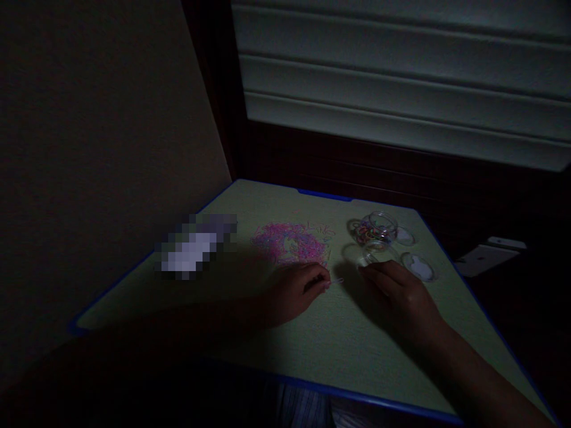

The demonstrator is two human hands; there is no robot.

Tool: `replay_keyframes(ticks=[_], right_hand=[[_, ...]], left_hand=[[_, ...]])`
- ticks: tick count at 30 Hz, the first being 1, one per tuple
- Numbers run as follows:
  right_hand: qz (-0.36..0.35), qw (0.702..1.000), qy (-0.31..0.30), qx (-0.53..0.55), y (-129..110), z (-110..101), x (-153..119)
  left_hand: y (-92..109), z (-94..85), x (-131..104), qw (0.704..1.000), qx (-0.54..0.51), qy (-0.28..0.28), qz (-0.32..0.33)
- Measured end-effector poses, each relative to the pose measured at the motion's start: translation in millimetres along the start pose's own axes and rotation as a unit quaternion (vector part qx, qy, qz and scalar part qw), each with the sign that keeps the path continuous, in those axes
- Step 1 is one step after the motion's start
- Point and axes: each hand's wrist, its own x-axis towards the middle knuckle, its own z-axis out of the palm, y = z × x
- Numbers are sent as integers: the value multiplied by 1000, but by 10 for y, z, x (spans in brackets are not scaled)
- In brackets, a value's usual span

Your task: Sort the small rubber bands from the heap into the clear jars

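My left hand [297, 291] is closed in a pinch over the middle of the table, holding a small thin pale loop [338, 280] that sticks out to the right of its fingertips. Just beyond that hand lies a spread of pink and multicoloured small bands [289, 242]. My right hand [401, 291] is closed, its fingertips pressed together beside a clear open jar [379, 252]; whatever they may hold is too small and dark to make out. Behind this jar stands another clear jar [382, 221], with colourful bands [368, 232] at it.
Two round lids, one nearer [419, 267] and one farther [405, 236], lie right of the jars. A blurred pale object [190, 252] is on the left of the blue-edged table [250, 345]. A white device [488, 260] sits beyond the right edge. A wall borders the left.
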Motion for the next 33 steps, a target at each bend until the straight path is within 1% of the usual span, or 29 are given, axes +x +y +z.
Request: replay_keyframes(ticks=[3,6,10,14,19,27,33], right_hand=[[5,1000,26,13,7,32,-6],[1,998,53,25,3,42,-15],[-7,997,64,34,-35,27,-15],[-22,998,31,46,-73,24,-12],[-29,997,7,76,-113,71,9],[-12,996,4,87,-167,89,51],[-2,997,12,79,-176,113,54]], left_hand=[[-41,59,15,998,-23,43,-26],[-43,45,32,997,-30,68,-35],[-2,17,25,998,-13,57,6],[14,26,13,998,-3,43,38],[15,22,13,998,9,34,43],[50,3,5,998,43,24,50],[20,22,-4,995,64,21,69]])
